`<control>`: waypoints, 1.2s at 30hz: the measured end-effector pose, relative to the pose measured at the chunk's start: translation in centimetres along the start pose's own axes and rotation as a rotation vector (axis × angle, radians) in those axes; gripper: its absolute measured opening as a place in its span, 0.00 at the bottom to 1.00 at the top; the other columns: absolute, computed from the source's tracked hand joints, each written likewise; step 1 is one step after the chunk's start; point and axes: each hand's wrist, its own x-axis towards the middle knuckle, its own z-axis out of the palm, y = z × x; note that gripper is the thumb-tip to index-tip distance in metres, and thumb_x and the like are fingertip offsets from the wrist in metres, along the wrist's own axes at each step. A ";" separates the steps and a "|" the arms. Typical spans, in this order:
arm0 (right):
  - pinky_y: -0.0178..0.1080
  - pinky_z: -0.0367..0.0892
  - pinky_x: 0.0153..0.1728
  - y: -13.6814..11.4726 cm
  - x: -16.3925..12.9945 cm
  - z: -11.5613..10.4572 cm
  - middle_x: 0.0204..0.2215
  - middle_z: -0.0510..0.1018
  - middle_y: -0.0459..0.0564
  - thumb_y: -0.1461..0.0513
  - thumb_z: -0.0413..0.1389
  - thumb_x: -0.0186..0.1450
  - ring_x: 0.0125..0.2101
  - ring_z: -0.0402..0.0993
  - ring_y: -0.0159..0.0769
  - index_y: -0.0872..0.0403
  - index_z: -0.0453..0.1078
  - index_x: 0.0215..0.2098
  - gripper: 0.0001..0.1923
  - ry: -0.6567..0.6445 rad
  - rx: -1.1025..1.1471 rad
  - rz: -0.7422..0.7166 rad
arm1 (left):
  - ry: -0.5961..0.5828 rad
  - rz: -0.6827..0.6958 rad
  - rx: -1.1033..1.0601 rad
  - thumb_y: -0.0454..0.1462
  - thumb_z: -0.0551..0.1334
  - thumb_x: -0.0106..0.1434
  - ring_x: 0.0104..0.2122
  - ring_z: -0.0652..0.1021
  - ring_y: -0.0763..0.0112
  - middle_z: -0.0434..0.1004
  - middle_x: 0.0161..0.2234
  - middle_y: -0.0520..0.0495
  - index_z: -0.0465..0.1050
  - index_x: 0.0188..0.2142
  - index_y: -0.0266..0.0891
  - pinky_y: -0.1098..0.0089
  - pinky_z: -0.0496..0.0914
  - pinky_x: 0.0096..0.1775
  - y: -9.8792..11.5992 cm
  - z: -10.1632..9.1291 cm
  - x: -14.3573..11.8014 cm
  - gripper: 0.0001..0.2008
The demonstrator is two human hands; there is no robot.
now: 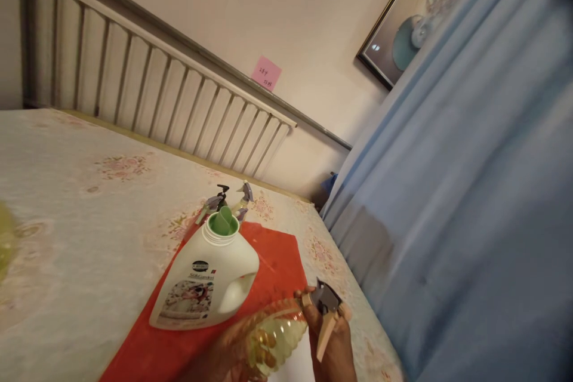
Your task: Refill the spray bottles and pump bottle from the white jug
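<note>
1. Spray bottle (275, 337), clear plastic with yellowish liquid inside, sits low at the near edge of the view, held over the near end of the red cloth (268, 262) on the bed (67, 203).
2. Left hand (224, 358) is wrapped around the bottle's ribbed body from below; right hand (333, 346) is closed on the trigger head (326, 301) at the neck, its beige trigger lever pointing down past the fingers.
3. Judged from the liquid level, the bottle looks moderately weighty for its size. The thin wall will likely give under a hard squeeze, and the ribs offer grip. The body is the safer hold; the neck under the head is the stiffest part.
4. Just left and farther off, a white detergent jug (203, 283) lies tilted on the cloth, uncapped, a green spout (224, 222) showing in its mouth.
5. Beyond it lie two more spray heads (228, 200).
6. Blue fabric (470, 221) fills the right side; a slatted headboard (147, 95) stands far.
</note>
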 end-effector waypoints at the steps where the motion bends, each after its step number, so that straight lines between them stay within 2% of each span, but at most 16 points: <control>1: 0.40 0.73 0.37 0.0 0.0 0.0 0.26 0.82 0.51 0.49 0.68 0.51 0.33 0.79 0.46 0.55 0.78 0.32 0.19 -0.027 0.032 0.007 | 0.000 -0.014 -0.004 0.44 0.70 0.55 0.33 0.79 0.63 0.79 0.39 0.42 0.67 0.59 0.44 0.69 0.71 0.29 0.0 0.1 -0.1 0.32; 4: 0.43 0.74 0.37 0.2 -0.1 -0.1 0.28 0.82 0.51 0.49 0.69 0.49 0.33 0.80 0.46 0.54 0.78 0.37 0.23 -0.100 0.104 0.049 | -0.016 -0.025 -0.028 0.48 0.69 0.56 0.33 0.80 0.62 0.80 0.39 0.40 0.70 0.57 0.40 0.69 0.71 0.30 -0.1 0.3 -0.4 0.31; 7: 0.45 0.74 0.39 0.2 -0.3 -0.1 0.30 0.83 0.53 0.48 0.70 0.47 0.35 0.80 0.48 0.54 0.78 0.40 0.26 -0.109 0.112 0.051 | -0.059 -0.008 -0.052 0.50 0.66 0.59 0.35 0.81 0.61 0.81 0.41 0.39 0.69 0.57 0.40 0.70 0.72 0.31 -0.1 0.5 -0.8 0.30; 11: 0.46 0.73 0.43 -0.1 -0.5 -0.1 0.31 0.83 0.54 0.51 0.70 0.48 0.38 0.79 0.49 0.53 0.78 0.38 0.23 -0.103 0.069 0.075 | -0.094 0.015 -0.075 0.49 0.64 0.61 0.36 0.81 0.61 0.81 0.43 0.38 0.66 0.60 0.37 0.67 0.74 0.33 -0.2 0.6 -0.8 0.31; 14: 0.45 0.72 0.44 -0.6 -0.4 0.0 0.32 0.83 0.54 0.53 0.71 0.47 0.39 0.79 0.50 0.55 0.79 0.35 0.20 -0.104 0.029 0.106 | -0.062 0.028 -0.080 0.49 0.64 0.61 0.37 0.80 0.61 0.80 0.44 0.38 0.69 0.58 0.38 0.67 0.74 0.33 -0.2 0.6 -0.8 0.29; 19: 0.41 0.72 0.38 -1.0 -0.2 -0.3 0.33 0.83 0.56 0.56 0.71 0.46 0.38 0.78 0.52 0.57 0.79 0.32 0.17 -0.028 -0.039 0.090 | -0.010 0.040 -0.100 0.48 0.63 0.62 0.37 0.80 0.64 0.79 0.46 0.40 0.75 0.50 0.38 0.69 0.71 0.33 -0.4 0.5 -0.9 0.22; 22: 0.40 0.71 0.35 -0.2 0.1 -0.7 0.31 0.82 0.52 0.58 0.71 0.46 0.34 0.77 0.47 0.57 0.78 0.35 0.20 -0.026 -0.047 0.062 | 0.012 0.076 -0.112 0.47 0.63 0.61 0.35 0.80 0.64 0.80 0.43 0.41 0.76 0.48 0.38 0.69 0.71 0.32 -0.8 0.0 -0.6 0.20; 26: 0.38 0.70 0.34 0.8 0.2 -1.3 0.29 0.79 0.46 0.57 0.70 0.50 0.30 0.74 0.39 0.55 0.75 0.44 0.24 -0.075 0.026 0.030 | 0.048 0.072 -0.141 0.49 0.61 0.62 0.29 0.81 0.63 0.81 0.37 0.41 0.75 0.50 0.39 0.71 0.70 0.27 -1.3 -0.5 -0.1 0.22; 30: 0.39 0.70 0.33 0.7 0.0 -1.6 0.30 0.79 0.49 0.59 0.71 0.49 0.29 0.75 0.40 0.53 0.73 0.48 0.29 -0.161 0.023 -0.018 | 0.020 -0.049 -0.160 0.53 0.54 0.66 0.25 0.82 0.62 0.81 0.35 0.38 0.69 0.57 0.37 0.70 0.70 0.23 -1.1 -0.3 -0.4 0.28; 36: 0.43 0.72 0.36 0.8 -0.2 -1.8 0.36 0.80 0.51 0.55 0.72 0.47 0.33 0.76 0.44 0.50 0.73 0.49 0.32 -0.298 0.125 -0.031 | 0.115 -0.089 -0.212 0.55 0.53 0.66 0.23 0.80 0.65 0.82 0.31 0.36 0.74 0.52 0.31 0.72 0.69 0.21 -0.8 0.3 -0.8 0.30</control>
